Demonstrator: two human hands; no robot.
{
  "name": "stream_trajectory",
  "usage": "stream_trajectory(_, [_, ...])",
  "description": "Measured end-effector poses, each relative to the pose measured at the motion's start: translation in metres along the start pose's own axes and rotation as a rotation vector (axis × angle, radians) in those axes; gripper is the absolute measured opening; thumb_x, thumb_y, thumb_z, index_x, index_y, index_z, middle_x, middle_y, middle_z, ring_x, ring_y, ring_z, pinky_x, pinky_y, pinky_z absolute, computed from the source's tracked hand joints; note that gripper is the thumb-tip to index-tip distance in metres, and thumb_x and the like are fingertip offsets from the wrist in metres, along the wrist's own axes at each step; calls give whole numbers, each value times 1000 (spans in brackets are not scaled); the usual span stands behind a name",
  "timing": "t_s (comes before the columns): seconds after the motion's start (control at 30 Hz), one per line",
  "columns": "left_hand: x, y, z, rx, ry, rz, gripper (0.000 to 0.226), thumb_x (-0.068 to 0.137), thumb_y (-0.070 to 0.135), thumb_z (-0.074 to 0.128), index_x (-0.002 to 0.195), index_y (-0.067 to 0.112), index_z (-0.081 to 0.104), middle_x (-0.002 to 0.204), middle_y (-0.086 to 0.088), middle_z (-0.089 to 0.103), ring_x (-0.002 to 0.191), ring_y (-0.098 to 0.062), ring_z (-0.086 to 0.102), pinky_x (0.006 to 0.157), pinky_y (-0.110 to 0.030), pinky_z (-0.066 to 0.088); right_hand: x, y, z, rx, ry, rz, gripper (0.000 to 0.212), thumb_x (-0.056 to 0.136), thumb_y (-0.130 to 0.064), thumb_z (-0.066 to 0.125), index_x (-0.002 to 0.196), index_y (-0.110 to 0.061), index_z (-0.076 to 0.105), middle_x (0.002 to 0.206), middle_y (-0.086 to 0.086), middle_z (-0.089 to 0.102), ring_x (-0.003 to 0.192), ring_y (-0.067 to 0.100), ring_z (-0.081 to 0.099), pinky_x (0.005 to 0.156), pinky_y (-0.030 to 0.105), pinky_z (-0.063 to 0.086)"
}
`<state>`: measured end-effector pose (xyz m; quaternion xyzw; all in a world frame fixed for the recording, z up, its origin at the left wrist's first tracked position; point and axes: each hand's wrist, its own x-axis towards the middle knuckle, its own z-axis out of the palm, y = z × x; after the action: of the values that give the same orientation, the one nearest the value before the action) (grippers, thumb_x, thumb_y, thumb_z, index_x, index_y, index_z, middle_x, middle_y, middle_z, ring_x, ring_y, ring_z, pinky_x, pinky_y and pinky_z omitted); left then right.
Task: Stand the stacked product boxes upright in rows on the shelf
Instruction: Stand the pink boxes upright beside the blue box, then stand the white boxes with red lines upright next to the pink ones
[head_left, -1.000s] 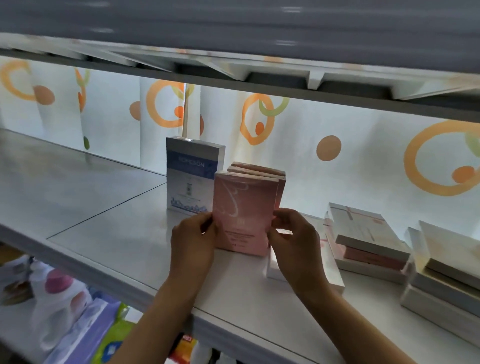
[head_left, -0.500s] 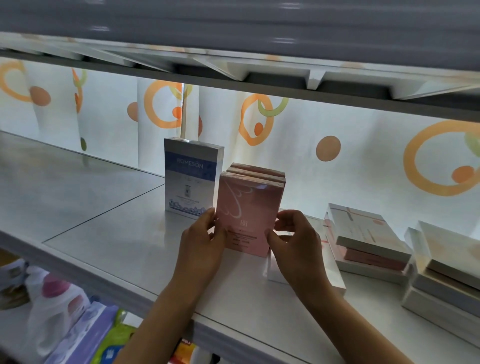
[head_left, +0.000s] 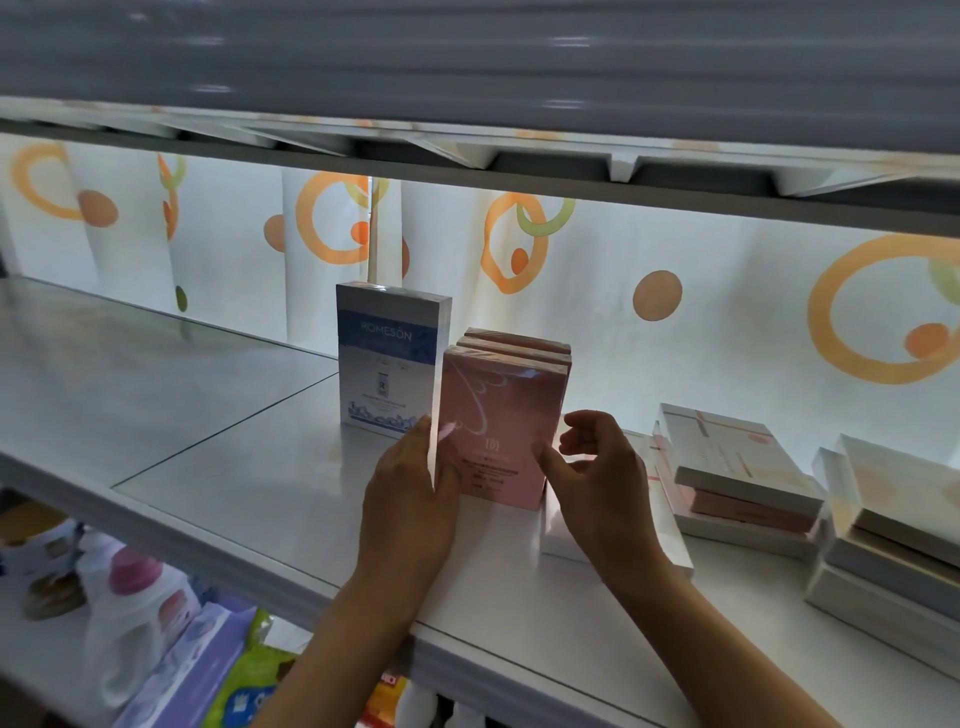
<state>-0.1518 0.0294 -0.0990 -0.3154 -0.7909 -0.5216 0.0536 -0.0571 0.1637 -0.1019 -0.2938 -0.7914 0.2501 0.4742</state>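
While both hands (head_left: 498, 483) press spread fingers on front pink box (head_left: 498, 431), rear boxes mostly hidden.

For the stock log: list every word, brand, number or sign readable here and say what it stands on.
"ROMESON": white letters on the blue band of the upright white-and-blue box.
Front upright pink box: small emblem and print lines, too blurred to read.
Flat white box with pink stripes: print too small.
Red packet below the shelf: lettering unreadable.

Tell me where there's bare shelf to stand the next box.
Bare shelf runs left of the blue Romeson box, and along the front edge before it. Right of the pink boxes is crowded: flat stacks sit close together.
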Motion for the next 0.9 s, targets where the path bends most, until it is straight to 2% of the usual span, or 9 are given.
stream_trajectory(0.17, [-10,1,-3,129,104,73,47,93,33,55,137,21,49,137,-4,54,122,-26,54,100,-34,37,-4,-2,-1,-28,2,-26,43,82,-29,77,117,-15,56,99,-7,60,83,9,58,68,10,45])
stream_trajectory(0.23, [-14,0,-2,169,155,151,46,89,28,62,132,17,54,130,-9,60,116,-30,59,94,-33,35,-7,-3,-2,-41,9,-43,46,82,-28,77,120,-15,55,104,-4,61,87,9,57,73,16,50])
stream_trajectory(0.3, [-20,3,1,180,181,247,41,88,30,60,126,17,58,122,-8,65,110,-27,62,92,-29,34,-10,-4,-6,-45,42,-62,46,83,-28,76,122,-17,54,110,-5,60,92,6,55,79,23,53])
stream_trajectory(0.37, [-27,10,5,141,146,324,38,88,33,49,121,17,59,117,-4,66,107,-22,62,94,-25,37,-11,-5,-15,-34,99,-63,45,83,-25,75,122,-18,55,113,-6,60,95,3,54,83,25,52])
stream_trajectory(0.47, [-34,35,19,73,101,458,37,90,35,45,116,14,61,114,-4,67,103,-18,63,92,-29,49,-3,-1,-39,-31,198,-52,39,85,-20,72,120,-16,56,113,-4,61,96,4,54,86,26,52])
stream_trajectory(0.6, [-41,71,47,17,27,568,33,88,15,63,121,17,60,120,-1,65,107,-16,63,94,-24,43,8,19,-78,-103,297,-40,30,89,-15,66,118,-12,57,112,1,63,99,12,58,90,26,48])
stream_trajectory(0.67, [-42,86,65,-4,-53,607,35,89,12,62,123,19,59,123,0,64,106,-14,63,93,-22,46,12,35,-96,-209,283,-16,31,92,-14,62,122,-11,56,119,6,63,108,19,60,93,23,43])
stream_trajectory(0.77, [-32,102,97,-98,-201,534,30,94,14,54,123,18,58,125,1,61,108,-12,60,95,-28,50,20,53,-115,-348,207,91,38,96,-19,56,132,-10,51,134,9,57,123,24,54,100,28,40])
stream_trajectory(0.9, [-6,120,139,-155,-254,311,26,96,20,50,119,14,58,122,-4,63,110,-18,59,96,-25,43,34,64,-129,-501,116,290,44,98,-23,48,138,-6,42,138,14,51,128,29,48,104,36,40])
